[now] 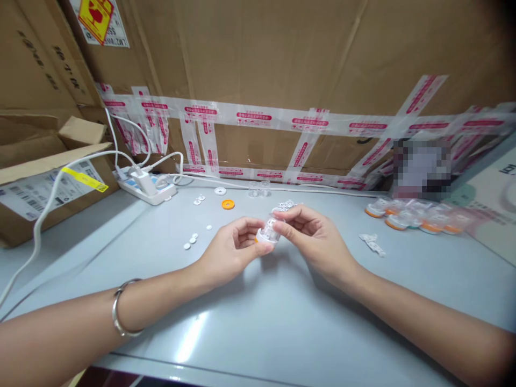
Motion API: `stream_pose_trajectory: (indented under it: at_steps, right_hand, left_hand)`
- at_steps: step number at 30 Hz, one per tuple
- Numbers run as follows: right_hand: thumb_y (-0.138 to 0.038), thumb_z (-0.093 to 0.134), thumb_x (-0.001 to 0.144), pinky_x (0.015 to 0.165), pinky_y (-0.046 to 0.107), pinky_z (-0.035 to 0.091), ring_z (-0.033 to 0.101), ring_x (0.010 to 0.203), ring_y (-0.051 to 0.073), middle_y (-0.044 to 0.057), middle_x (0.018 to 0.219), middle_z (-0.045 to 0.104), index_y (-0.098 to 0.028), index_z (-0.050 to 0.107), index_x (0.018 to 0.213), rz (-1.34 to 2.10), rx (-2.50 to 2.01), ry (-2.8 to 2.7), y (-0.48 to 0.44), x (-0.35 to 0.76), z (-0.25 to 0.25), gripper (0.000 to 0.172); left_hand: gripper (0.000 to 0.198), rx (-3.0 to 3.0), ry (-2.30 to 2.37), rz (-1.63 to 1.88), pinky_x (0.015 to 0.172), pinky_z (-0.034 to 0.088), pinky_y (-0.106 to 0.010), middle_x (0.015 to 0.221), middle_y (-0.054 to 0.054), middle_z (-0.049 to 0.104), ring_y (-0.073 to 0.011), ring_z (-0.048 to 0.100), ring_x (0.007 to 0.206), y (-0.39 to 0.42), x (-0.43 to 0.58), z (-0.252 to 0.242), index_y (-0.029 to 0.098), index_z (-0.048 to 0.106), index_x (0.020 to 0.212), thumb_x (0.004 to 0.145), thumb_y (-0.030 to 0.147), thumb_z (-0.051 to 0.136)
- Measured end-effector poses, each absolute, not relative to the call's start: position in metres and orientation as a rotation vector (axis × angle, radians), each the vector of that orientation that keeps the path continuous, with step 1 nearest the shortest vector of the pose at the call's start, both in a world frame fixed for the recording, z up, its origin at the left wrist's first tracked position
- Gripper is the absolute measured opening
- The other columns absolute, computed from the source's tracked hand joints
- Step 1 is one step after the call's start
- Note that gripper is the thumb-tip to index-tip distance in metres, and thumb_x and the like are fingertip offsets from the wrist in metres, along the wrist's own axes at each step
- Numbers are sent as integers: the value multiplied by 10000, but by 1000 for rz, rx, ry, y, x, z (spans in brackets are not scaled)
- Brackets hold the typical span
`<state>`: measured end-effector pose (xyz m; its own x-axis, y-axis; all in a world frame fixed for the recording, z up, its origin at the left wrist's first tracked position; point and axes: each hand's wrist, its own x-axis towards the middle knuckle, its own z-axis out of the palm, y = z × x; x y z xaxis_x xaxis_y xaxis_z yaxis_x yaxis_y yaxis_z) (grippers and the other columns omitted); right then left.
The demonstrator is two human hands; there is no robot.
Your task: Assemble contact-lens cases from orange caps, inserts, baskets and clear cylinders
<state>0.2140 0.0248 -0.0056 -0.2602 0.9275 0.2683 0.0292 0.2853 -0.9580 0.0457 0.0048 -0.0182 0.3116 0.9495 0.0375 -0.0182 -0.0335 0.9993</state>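
Observation:
Between both hands, above the middle of the table, is a small round plastic piece (266, 234) with an orange-and-white base and a clear top. My left hand (231, 248) grips its base between thumb and fingers. The thumb and index finger of my right hand (312, 231) pinch the clear upper part. White parts show through the clear plastic, but their exact shape is too small to make out. Just behind the hands lie white cut-out pieces (287, 205), partly hidden by my right hand. An orange ring (228, 204) lies flat beyond my left hand.
Small white discs (191, 242), a white ring (220, 191) and clear cups (258, 188) lie toward the back. Several orange-based pieces (419, 216) cluster at right, near a white strip (372, 244). A power strip (147, 185) with cables and cardboard boxes (258, 64) border the table (258, 322).

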Motion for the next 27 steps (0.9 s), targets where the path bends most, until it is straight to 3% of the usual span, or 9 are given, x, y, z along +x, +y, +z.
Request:
stream_pose_trajectory:
  at_steps: [8, 16, 20, 24, 27]
  right_hand:
    - [-293, 665, 739, 756, 277, 480, 604, 817, 126, 8, 855, 637, -200, 588, 798, 1125, -860, -1639, 20, 214, -2, 134]
    - [-310, 656, 753, 717, 270, 424, 532, 726, 106, -28, 757, 545, -202, 509, 730, 1008, -924, -1568, 16, 207, -21, 184]
    - [-335, 638, 768, 773, 303, 438, 553, 801, 130, -7, 854, 571, -242, 564, 935, 1147, -845, -1632, 19, 211, -16, 204]
    - [-267, 715, 698, 882, 327, 429, 565, 917, 132, 5, 1094, 524, -330, 446, 1180, 1235, -780, -1521, 18, 211, -11, 555]
    - [-298, 688, 731, 896, 325, 438, 600, 873, 118, -3, 984, 583, -267, 495, 1047, 1481, -784, -1263, 13, 207, -13, 372]
  left_hand:
    - [266, 1329, 808, 1021, 737, 463, -257, 864, -26, 622, -127, 607, 800, 3, 44, -20, 139, 522, 935, 725, 197, 673]
    - [254, 1514, 1076, 1067, 684, 447, -270, 787, -1, 581, -124, 562, 721, -3, 51, -26, 157, 517, 864, 711, 260, 692]
    - [360, 1355, 859, 1046, 789, 460, -308, 868, -15, 593, -151, 593, 839, 4, 45, -22, 187, 492, 1055, 749, 254, 670]
    - [361, 1261, 650, 1119, 930, 405, -351, 1079, -47, 595, -188, 556, 1033, 13, 36, -18, 222, 483, 1150, 812, 250, 609]
    - [294, 1309, 673, 1144, 964, 374, -342, 1149, -62, 585, -208, 523, 1094, 14, 34, -17, 191, 555, 1097, 821, 283, 600]
